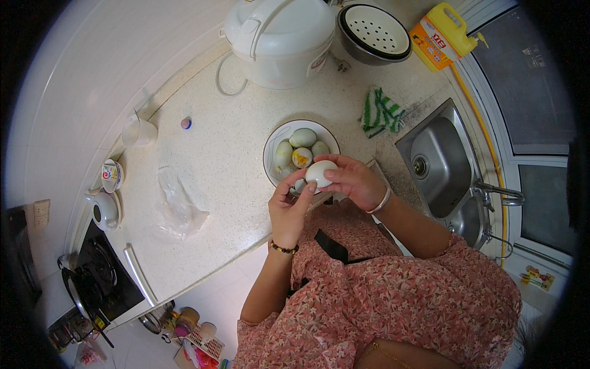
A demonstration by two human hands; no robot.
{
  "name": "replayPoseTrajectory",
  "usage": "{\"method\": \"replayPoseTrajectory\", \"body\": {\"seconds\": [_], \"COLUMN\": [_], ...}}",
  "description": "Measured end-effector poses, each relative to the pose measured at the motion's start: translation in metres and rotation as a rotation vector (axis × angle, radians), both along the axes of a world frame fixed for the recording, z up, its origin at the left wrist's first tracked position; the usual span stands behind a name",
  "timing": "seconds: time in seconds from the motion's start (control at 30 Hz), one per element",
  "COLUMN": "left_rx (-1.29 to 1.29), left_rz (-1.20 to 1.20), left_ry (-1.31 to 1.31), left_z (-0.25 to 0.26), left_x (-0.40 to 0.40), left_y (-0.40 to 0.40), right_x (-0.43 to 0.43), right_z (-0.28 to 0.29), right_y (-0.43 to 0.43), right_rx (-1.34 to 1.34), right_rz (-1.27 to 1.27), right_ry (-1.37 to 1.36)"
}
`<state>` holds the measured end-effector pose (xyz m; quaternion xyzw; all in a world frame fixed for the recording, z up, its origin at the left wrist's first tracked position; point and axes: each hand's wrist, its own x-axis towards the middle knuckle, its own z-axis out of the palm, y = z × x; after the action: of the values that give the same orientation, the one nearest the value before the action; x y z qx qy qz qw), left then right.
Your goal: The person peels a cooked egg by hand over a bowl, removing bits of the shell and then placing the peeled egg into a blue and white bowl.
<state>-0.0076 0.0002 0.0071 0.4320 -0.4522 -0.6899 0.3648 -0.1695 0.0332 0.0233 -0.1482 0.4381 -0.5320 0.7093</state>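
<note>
A smooth white egg [321,172] is held between both hands, just over the near rim of a white bowl [271,134]. My right hand [355,182] grips it from the right, thumb on top. At its lower left, my left hand [290,207] presses the egg with the thumb, and a bit of pale shell [298,186] shows by the fingers. Inside the bowl lie several pale greenish eggs [303,138]. One egg [302,157] among them has a broken top with orange yolk showing. The bowl's near side is partly hidden by my hands.
Beyond the bowl stand a white rice cooker [281,46], a colander [375,30] and a yellow detergent jug [445,37]. To the right are a striped cloth [380,112] and a steel sink [440,157]. Leftward lie a clear plastic bag [179,207] and a small cap [185,123], with a stove [108,272] farther off.
</note>
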Motion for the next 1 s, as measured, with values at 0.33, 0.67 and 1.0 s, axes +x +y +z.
{"method": "replayPoseTrajectory", "body": {"seconds": [0.33, 0.67, 1.0], "left_rx": [-0.022, -0.093, -0.035], "left_rz": [0.002, -0.056, -0.029], "left_ry": [-0.004, -0.084, -0.056], "left_z": [0.0029, 0.0083, 0.0059], "left_x": [0.0006, 0.0033, 0.0016], "left_y": [0.0013, 0.0005, 0.0010], "right_x": [-0.0014, -0.0003, -0.0010], "right_z": [-0.0045, -0.0028, -0.0017], "right_y": [0.0020, 0.0008, 0.0021], "right_rx": [0.025, 0.010, 0.020], "right_rz": [-0.002, -0.005, 0.006], "right_ry": [-0.063, -0.049, -0.037]}}
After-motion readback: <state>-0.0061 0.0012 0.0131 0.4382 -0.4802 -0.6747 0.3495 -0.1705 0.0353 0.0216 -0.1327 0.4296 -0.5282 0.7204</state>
